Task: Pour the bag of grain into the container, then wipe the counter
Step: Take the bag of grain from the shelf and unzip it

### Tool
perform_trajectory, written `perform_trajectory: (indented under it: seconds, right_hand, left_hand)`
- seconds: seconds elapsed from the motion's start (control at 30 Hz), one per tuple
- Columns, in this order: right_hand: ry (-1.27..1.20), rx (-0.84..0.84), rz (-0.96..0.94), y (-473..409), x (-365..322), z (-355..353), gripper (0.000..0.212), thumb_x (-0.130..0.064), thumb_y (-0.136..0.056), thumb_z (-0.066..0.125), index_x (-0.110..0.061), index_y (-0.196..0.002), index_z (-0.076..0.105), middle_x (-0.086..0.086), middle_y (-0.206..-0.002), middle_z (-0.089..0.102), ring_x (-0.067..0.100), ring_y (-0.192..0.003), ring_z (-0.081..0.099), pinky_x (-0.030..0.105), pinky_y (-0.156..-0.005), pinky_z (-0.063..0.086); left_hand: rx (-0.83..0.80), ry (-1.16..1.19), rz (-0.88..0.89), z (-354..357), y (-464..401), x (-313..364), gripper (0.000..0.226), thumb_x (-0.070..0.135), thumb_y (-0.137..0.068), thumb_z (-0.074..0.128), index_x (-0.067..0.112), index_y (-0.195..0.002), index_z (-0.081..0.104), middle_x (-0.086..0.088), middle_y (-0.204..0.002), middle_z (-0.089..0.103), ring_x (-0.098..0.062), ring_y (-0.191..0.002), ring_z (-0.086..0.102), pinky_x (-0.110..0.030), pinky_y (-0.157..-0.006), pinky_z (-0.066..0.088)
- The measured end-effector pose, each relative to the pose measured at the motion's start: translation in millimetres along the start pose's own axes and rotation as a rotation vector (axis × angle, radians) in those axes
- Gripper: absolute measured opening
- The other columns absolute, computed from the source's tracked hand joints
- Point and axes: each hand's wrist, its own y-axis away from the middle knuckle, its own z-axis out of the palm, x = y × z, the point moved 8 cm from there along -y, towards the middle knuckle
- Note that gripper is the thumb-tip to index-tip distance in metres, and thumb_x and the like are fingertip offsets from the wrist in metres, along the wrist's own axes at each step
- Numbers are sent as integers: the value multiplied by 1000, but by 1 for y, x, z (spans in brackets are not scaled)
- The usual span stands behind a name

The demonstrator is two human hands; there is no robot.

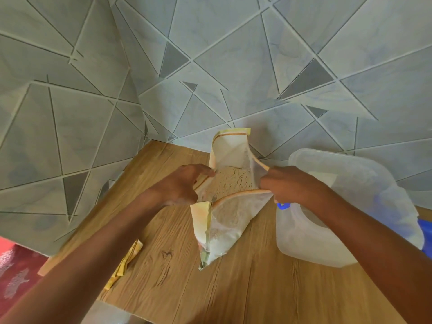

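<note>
A white and yellow bag of grain (224, 220) stands on the wooden counter (233, 288), its mouth pulled wide so the pale grain (230, 181) shows inside. My left hand (180, 183) pinches the bag's left rim. My right hand (289, 185) grips the right rim. A translucent plastic container (327, 244) with blue clips sits just right of the bag, partly under my right forearm. Its lid (346, 169) stands open behind it against the wall.
A folded yellow cloth (126, 260) lies on the counter near its left edge, under my left forearm. Grey tiled walls (210, 66) close in behind and to the left. A red patterned floor (16, 270) shows beyond the counter's left edge.
</note>
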Motion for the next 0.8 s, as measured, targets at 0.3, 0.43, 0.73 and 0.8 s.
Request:
perform_trajectory:
  seconds: [0.3, 0.43, 0.73, 0.8]
  right_hand:
    - [9, 191, -17, -4, 2, -1, 23, -16, -91, 57, -19, -69, 53, -6, -67, 41, 17, -79, 47, 29, -61, 42]
    - [4, 288, -80, -10, -2, -4, 13, -20, -93, 60, -16, -93, 72, -3, -96, 64, 17, -100, 48, 28, -72, 33]
    - [-50, 523, -229, -19, -25, -26, 15, -12, -72, 80, -22, -64, 72, 0, -144, 42, 30, -125, 37, 46, -87, 41]
    - [-6, 489, -310, -22, -40, -29, 20, -14, -71, 82, -24, -61, 68, -6, -158, 26, 30, -136, 29, 51, -91, 44]
  left_hand:
    - [193, -5, 63, 30, 30, 16, 47, 74, -79, 61, 28, -76, 68, 9, -133, 36, -13, -132, 32, -38, -103, 42]
    - [279, 8, 121, 43, 46, 19, 24, 30, -84, 79, 23, -64, 66, 9, -133, 31, -6, -135, 32, -25, -98, 44]
    - [177, -24, 304, 61, 84, 20, 12, 24, -88, 74, 21, -78, 79, 11, -143, 33, -1, -133, 42, -6, -93, 40]
    - [192, -37, 268, 63, 87, 16, 13, 29, -89, 74, 21, -81, 79, 10, -138, 36, 0, -125, 45, -1, -89, 36]
